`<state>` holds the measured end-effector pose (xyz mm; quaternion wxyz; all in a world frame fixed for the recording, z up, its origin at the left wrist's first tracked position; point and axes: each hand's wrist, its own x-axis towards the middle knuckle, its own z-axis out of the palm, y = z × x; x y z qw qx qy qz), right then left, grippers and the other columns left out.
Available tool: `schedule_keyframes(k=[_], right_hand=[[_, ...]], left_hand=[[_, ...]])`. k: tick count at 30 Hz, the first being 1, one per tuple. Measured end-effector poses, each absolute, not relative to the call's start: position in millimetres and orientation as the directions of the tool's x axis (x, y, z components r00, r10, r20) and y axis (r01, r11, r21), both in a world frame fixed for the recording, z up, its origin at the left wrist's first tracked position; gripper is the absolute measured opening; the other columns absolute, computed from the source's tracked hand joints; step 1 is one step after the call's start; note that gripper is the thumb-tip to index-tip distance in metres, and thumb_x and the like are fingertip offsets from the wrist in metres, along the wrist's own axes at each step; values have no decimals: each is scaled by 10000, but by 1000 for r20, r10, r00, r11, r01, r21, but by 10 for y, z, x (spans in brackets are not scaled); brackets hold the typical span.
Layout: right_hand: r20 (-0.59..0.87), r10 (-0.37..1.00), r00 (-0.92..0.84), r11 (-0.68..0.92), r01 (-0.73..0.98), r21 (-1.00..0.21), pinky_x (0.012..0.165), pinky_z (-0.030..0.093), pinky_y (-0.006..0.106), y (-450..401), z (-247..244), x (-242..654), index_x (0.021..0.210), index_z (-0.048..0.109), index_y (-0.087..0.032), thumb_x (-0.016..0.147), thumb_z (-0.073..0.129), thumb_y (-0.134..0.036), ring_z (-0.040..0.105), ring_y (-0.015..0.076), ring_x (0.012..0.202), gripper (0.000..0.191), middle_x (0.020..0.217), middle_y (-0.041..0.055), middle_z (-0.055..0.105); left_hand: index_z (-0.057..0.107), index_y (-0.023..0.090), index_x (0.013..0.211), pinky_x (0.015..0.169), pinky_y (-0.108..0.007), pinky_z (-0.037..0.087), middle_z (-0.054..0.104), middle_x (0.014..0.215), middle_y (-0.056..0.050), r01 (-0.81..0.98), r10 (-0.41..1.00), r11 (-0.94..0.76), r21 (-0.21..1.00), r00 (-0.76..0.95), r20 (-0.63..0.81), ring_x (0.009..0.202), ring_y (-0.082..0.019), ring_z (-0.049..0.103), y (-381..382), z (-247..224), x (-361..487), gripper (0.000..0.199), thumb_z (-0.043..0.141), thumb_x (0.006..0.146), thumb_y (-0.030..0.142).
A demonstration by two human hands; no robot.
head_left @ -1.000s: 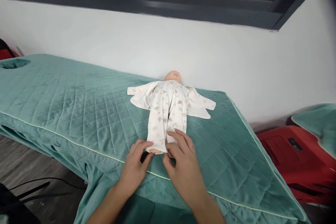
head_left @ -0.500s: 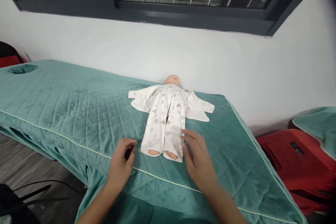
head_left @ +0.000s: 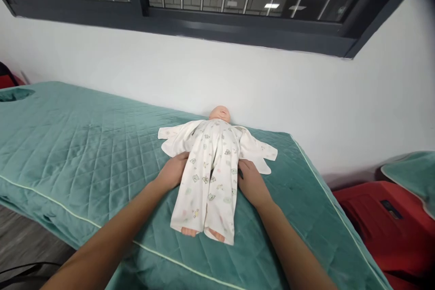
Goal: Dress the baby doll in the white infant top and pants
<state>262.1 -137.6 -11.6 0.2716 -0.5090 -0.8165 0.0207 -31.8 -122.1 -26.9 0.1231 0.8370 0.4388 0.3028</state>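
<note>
A baby doll (head_left: pixel 219 113) lies on its back, head toward the wall, on a green quilted bed. White printed trousers (head_left: pixel 204 186) cover its body and legs, and its toes show at the cuffs. A white top (head_left: pixel 256 145) is spread beneath, sleeves out to both sides. At the left side of the trousers, near the waist, is my left hand (head_left: pixel 173 172); its fingertips are hidden by the cloth. My right hand (head_left: pixel 251 182) is at the opposite side, fingers bent against the trouser edge and partly hidden. What either hand grips cannot be made out.
The green bed cover (head_left: pixel 102 145) extends far to the left, with a face hole (head_left: pixel 15 94) at its end. Behind the bed are a white wall and a barred window. A red chair (head_left: pixel 384 222) stands at the right, with green cloth (head_left: pixel 413 174) on it.
Both hands have moved forward from beside the trouser cuffs to the sides of the doll's waist, and their fingers have gone partly out of sight. The view has shifted slightly.
</note>
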Motion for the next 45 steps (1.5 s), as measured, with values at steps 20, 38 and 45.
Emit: schedule_keyframes(k=[20, 38, 45], right_hand=[[359, 787, -502, 612, 709, -351, 841, 454, 393, -1447, 37, 2766, 999, 696, -198, 880, 462, -91, 530, 239, 947, 283, 1038, 93, 626], [439, 757, -484, 651, 617, -442, 808, 487, 393, -1613, 136, 2887, 876, 680, -206, 930, 426, -142, 574, 227, 900, 267, 914, 81, 622], [300, 817, -493, 572, 624, -533, 805, 483, 374, -1604, 129, 2927, 856, 658, -232, 925, 460, -209, 599, 220, 879, 211, 891, 54, 652]], left_hand=[[721, 200, 870, 973, -410, 492, 725, 1023, -102, 648, 787, -616, 448, 533, 312, 1060, -315, 651, -881, -188, -124, 157, 639, 825, 326], [750, 213, 1027, 1075, -459, 453, 732, 1079, -103, 670, 635, -724, 162, 557, 535, 1177, -262, 603, -1327, -265, -264, 229, 571, 891, 167], [702, 201, 1041, 1048, -417, 459, 690, 1218, -63, 740, 709, -529, 416, 116, 695, 1169, -220, 599, -1221, -311, -371, 318, 458, 854, 124]])
